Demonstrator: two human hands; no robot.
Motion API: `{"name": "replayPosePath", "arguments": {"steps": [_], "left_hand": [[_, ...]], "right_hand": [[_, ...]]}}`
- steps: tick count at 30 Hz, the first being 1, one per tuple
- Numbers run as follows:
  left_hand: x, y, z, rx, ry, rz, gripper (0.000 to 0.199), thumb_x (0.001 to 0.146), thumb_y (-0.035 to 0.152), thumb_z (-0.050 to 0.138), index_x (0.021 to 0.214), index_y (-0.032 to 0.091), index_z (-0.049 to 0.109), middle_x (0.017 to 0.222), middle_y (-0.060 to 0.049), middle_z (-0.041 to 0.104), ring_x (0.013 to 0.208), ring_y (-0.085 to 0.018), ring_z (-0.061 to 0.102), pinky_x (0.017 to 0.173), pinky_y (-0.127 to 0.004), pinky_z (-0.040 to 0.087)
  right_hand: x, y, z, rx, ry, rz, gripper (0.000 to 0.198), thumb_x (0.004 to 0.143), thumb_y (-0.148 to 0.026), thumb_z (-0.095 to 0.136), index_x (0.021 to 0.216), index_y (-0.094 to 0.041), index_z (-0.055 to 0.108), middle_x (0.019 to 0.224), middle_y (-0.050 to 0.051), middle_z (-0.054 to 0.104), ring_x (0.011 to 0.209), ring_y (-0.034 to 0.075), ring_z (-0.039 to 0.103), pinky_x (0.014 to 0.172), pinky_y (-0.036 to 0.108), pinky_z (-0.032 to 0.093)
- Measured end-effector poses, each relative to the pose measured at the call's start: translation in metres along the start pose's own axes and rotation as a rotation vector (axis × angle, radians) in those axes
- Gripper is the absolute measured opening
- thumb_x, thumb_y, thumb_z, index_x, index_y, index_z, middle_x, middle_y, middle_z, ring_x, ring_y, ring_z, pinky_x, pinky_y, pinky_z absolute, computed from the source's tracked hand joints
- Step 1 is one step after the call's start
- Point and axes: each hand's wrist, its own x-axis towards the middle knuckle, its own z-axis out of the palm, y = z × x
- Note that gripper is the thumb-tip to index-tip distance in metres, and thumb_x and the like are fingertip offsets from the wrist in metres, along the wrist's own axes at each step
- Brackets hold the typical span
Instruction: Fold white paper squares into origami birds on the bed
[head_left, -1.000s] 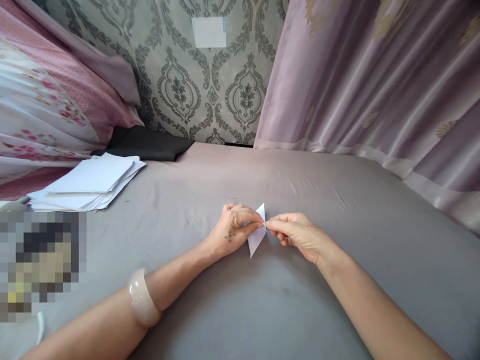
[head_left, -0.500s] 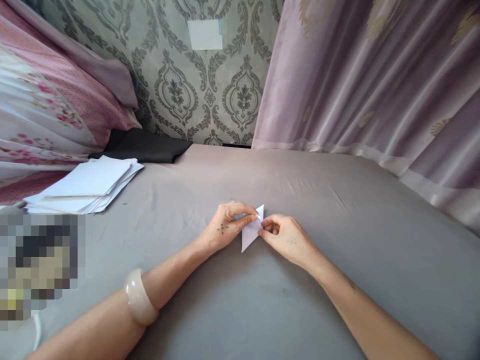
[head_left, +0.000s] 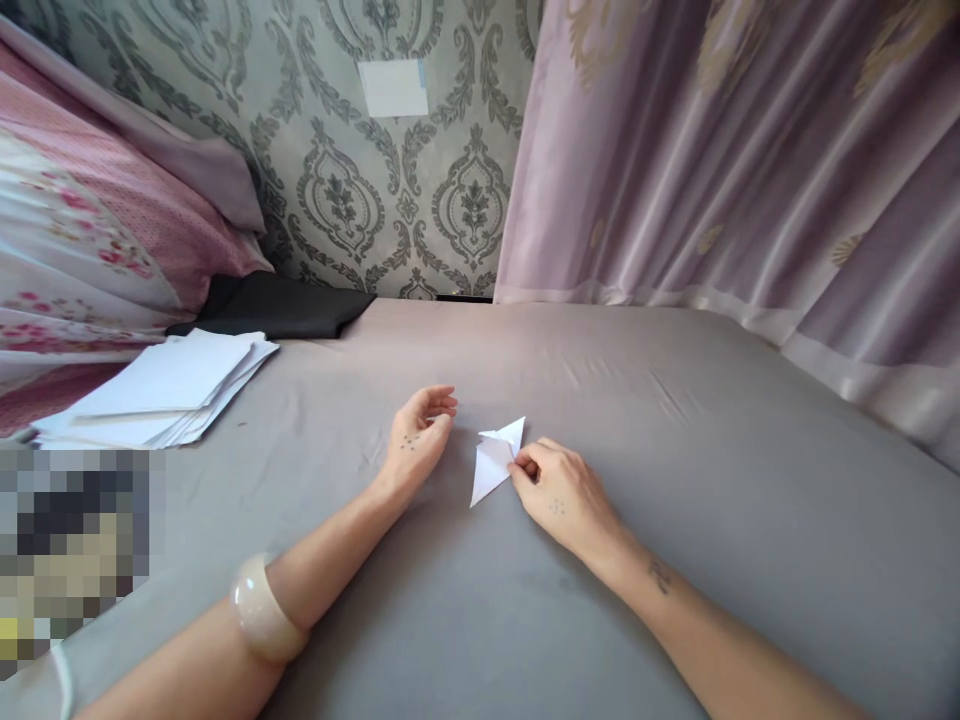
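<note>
I see: right hand [head_left: 562, 490] pinching folded white paper [head_left: 493, 465] by its edge | left hand [head_left: 421, 435] half-open, just beside, apart | grey sheet [head_left: 480, 610] beneath

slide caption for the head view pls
The right hand pinches the edge of a folded white paper, the left hand apart from it.

Left hand [head_left: 421, 432] loosely curled; right hand [head_left: 559, 490] pinching.

Left of the right hand's [head_left: 559, 495] grip on folded paper [head_left: 493, 465]: left hand [head_left: 418, 432], then, farther back, paper stack [head_left: 169, 380].
</note>
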Motion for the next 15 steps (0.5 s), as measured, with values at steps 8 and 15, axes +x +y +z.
{"name": "replayPosePath", "arguments": {"steps": [8,15], "left_hand": [[0.002,-0.002,0.0,0.034,-0.04,-0.081,0.04,0.07,0.032,0.051,0.102,0.012,0.062,0.102,-0.013,0.07,0.096,-0.025,0.067,0.089,-0.039,0.051],[0.001,0.0,0.0,0.14,-0.08,-0.083,0.035,0.065,0.044,0.055,0.09,0.019,0.063,0.096,-0.008,0.073,0.097,-0.028,0.068,0.089,-0.037,0.053]], "right_hand": [[0.042,0.046,-0.04,-0.203,0.177,0.375,0.026,0.09,-0.03,0.046,0.089,-0.021,0.07,0.1,0.011,0.071,0.093,0.025,0.065,0.072,0.031,0.042],[0.072,0.132,-0.094,-0.279,0.305,0.779,0.031,0.092,-0.036,0.055,0.117,-0.017,0.058,0.119,0.009,0.06,0.1,0.02,0.061,0.085,0.041,0.052]]}}
